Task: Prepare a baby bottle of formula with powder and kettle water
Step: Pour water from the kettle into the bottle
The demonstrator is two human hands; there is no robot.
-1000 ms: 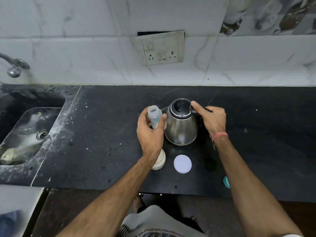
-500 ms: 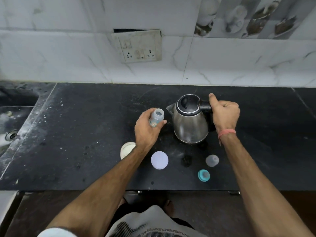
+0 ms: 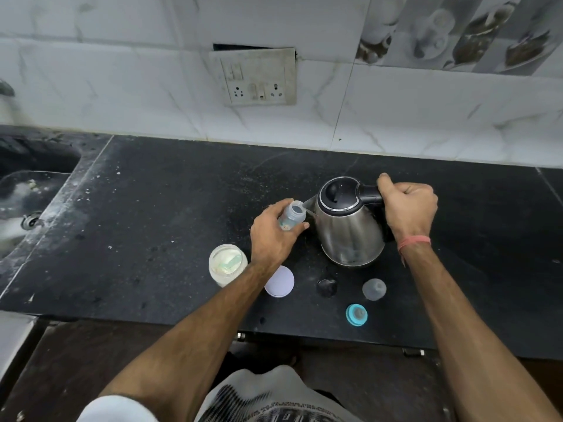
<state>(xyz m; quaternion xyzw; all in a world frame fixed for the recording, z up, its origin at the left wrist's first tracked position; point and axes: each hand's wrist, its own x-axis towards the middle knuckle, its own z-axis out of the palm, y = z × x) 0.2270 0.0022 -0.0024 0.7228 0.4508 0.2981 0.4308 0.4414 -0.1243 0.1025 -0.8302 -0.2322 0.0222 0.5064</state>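
Observation:
My left hand (image 3: 272, 236) grips a small clear baby bottle (image 3: 292, 215), held tilted with its open mouth up against the spout of a steel kettle (image 3: 350, 226). My right hand (image 3: 408, 208) is wrapped round the kettle's black handle, thumb on top, and the kettle leans toward the bottle. A thin stream of water seems to run from the spout into the bottle. An open jar of white powder (image 3: 227, 263) with a scoop inside stands left of my forearm, its white lid (image 3: 279, 281) lying beside it.
On the black counter (image 3: 152, 208) in front of the kettle lie a clear bottle cap (image 3: 374, 288) and a teal ring with the teat (image 3: 356, 314). A sink (image 3: 27, 202) is at the far left. A socket plate (image 3: 259, 77) hangs on the tiled wall.
The kettle has tipped toward the bottle and its spout now meets the bottle mouth. The view has shifted, bringing the powder jar fully into sight.

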